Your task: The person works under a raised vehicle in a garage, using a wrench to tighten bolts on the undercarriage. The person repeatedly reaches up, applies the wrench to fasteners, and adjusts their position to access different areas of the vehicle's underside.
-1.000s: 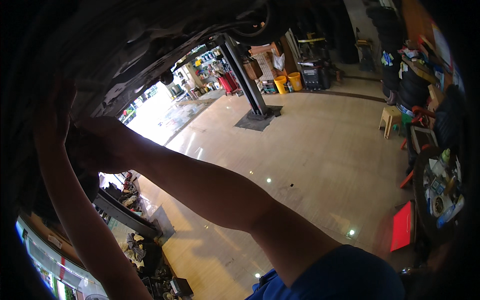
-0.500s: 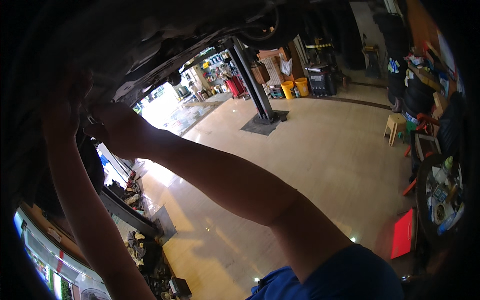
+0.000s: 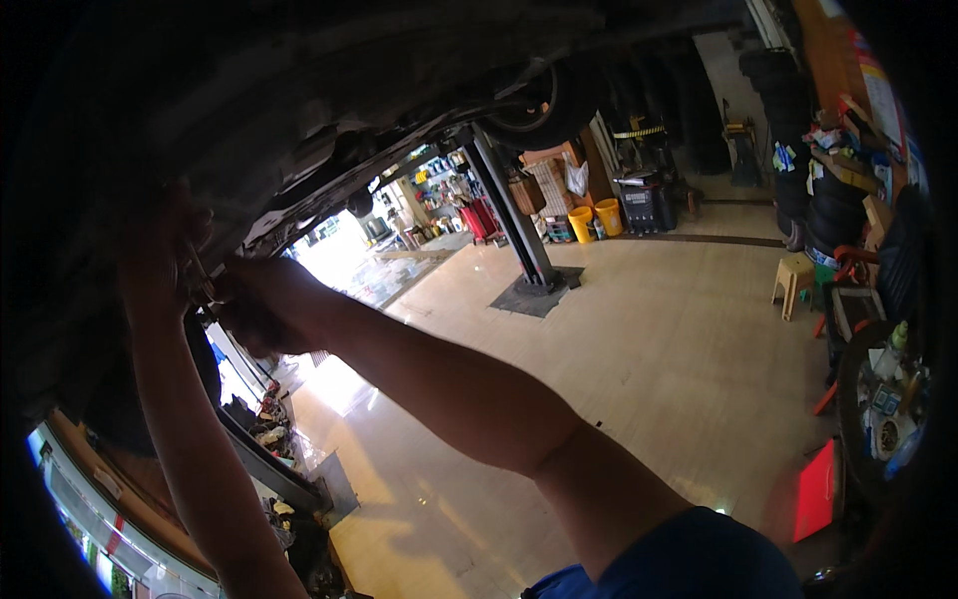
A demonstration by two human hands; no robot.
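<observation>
Above me is the dark underside of a raised car (image 3: 329, 90). Both my arms reach up beneath it on the left. My left hand (image 3: 165, 255) has curled fingers against the shadowed undercarriage; what they grip is too dark to make out. Just to its right, my right hand (image 3: 269, 299) is closed round a slim metal tool (image 3: 202, 270), which slants upward between the two hands. The far end of the tool is lost in shadow.
Lift posts (image 3: 504, 205) stand ahead and lower left. Yellow buckets (image 3: 582, 223) and shelves are behind. On the right are stacked tyres (image 3: 833, 220), a plastic stool (image 3: 793, 275), a cluttered round stand (image 3: 888, 399) and a red board (image 3: 816, 489). Tiled floor (image 3: 659, 359) lies below.
The head view has tilted, so car and garage sit lower in the picture. Both hands appear shifted slightly right and down, and more of the metal tool shows between them.
</observation>
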